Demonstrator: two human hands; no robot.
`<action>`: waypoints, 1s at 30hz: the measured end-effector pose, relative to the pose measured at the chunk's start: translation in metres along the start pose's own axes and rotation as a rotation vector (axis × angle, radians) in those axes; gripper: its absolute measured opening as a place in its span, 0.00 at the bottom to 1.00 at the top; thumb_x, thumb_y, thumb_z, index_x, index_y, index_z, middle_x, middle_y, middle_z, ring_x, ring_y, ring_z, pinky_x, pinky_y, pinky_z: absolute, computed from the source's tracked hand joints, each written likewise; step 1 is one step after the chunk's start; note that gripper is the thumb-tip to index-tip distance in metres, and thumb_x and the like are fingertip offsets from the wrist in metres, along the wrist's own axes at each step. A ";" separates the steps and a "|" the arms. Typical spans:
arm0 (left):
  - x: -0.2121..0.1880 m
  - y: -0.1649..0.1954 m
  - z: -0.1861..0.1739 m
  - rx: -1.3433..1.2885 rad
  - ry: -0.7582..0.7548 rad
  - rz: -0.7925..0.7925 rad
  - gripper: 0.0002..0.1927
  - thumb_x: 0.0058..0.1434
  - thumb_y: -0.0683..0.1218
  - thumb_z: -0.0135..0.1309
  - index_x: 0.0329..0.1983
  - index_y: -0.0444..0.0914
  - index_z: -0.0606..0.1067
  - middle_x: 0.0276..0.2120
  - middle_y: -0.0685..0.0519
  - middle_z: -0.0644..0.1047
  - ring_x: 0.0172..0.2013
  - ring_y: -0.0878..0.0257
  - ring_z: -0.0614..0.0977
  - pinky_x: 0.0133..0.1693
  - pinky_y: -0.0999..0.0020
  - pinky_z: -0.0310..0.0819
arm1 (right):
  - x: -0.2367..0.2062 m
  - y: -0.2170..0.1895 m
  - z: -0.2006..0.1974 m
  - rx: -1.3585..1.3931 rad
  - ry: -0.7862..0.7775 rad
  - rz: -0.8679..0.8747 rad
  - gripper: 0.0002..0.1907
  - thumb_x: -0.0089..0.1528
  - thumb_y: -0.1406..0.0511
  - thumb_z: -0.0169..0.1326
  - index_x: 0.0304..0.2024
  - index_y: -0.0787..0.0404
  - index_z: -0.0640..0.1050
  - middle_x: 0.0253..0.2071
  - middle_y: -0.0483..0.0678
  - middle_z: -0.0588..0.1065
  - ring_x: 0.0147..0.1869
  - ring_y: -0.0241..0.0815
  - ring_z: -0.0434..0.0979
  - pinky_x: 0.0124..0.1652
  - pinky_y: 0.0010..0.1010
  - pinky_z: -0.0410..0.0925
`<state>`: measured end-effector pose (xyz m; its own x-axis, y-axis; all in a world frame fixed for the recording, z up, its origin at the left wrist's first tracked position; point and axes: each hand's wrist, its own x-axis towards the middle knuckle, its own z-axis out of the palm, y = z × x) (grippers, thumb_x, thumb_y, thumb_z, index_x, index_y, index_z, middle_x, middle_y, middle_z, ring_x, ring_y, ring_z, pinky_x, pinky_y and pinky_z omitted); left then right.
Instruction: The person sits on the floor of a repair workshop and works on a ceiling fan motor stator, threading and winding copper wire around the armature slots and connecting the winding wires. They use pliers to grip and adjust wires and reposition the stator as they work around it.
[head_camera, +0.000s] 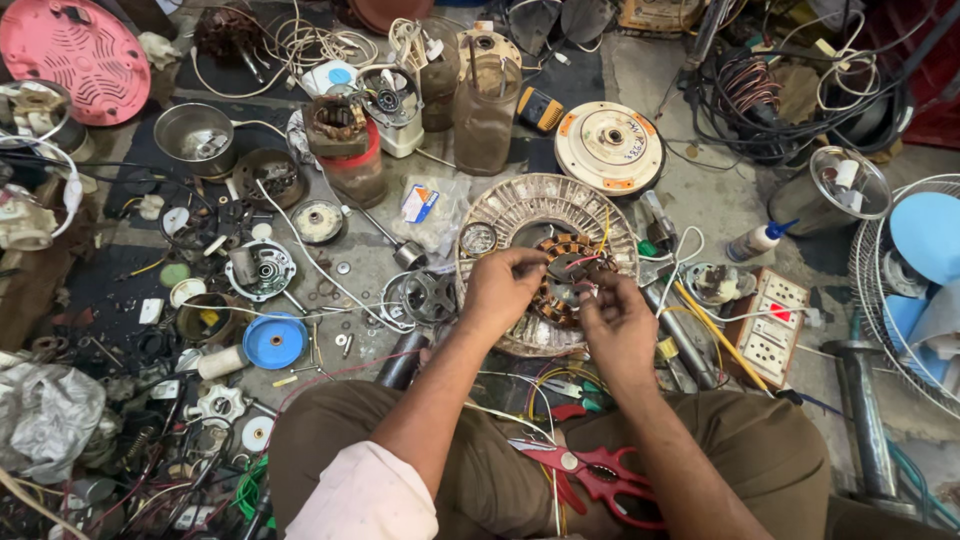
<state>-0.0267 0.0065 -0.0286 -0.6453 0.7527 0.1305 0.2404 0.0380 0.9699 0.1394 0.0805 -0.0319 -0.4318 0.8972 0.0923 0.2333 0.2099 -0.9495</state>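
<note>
A round ribbed metal fan motor housing (500, 205) lies on the floor in front of me, with a copper-wound stator (568, 250) in its middle. My left hand (503, 288) rests on the stator's left side, fingers pinched at its centre. My right hand (617, 322) is at the stator's right side, fingertips closed on thin coloured wires (590, 262) that come off the winding. Red-handled cutters (595, 475) lie on my lap between my knees.
The floor around is crowded with motor parts, wires and tins: a cream round motor cover (610, 147) behind, a switch board (768, 322) to the right, a blue lid (274, 340) to the left, a pink disc (75, 55) far left, a fan guard (905, 300) at the right edge.
</note>
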 end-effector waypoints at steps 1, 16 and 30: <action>0.000 0.001 -0.001 0.049 0.003 -0.017 0.09 0.58 0.44 0.62 0.41 0.40 0.84 0.33 0.51 0.85 0.31 0.65 0.85 0.36 0.68 0.78 | 0.000 -0.001 0.000 -0.015 0.010 -0.032 0.14 0.63 0.72 0.58 0.52 0.64 0.76 0.33 0.41 0.74 0.29 0.24 0.68 0.29 0.18 0.64; 0.001 0.014 -0.008 0.161 -0.057 -0.028 0.10 0.58 0.48 0.64 0.38 0.38 0.83 0.27 0.49 0.83 0.26 0.59 0.83 0.32 0.64 0.76 | -0.011 -0.055 -0.008 -0.609 0.026 -0.538 0.14 0.54 0.71 0.61 0.44 0.59 0.83 0.47 0.55 0.74 0.49 0.56 0.74 0.47 0.42 0.69; -0.021 0.027 -0.024 0.406 -0.235 -0.096 0.20 0.50 0.51 0.70 0.41 0.38 0.77 0.36 0.48 0.81 0.40 0.51 0.83 0.42 0.57 0.75 | -0.002 -0.042 0.002 -0.587 0.071 -0.498 0.06 0.59 0.65 0.65 0.39 0.58 0.83 0.40 0.53 0.75 0.47 0.55 0.73 0.47 0.44 0.67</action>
<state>-0.0239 -0.0245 0.0000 -0.5083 0.8597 -0.0512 0.4818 0.3332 0.8105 0.1291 0.0692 0.0071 -0.5548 0.6616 0.5045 0.4585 0.7491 -0.4781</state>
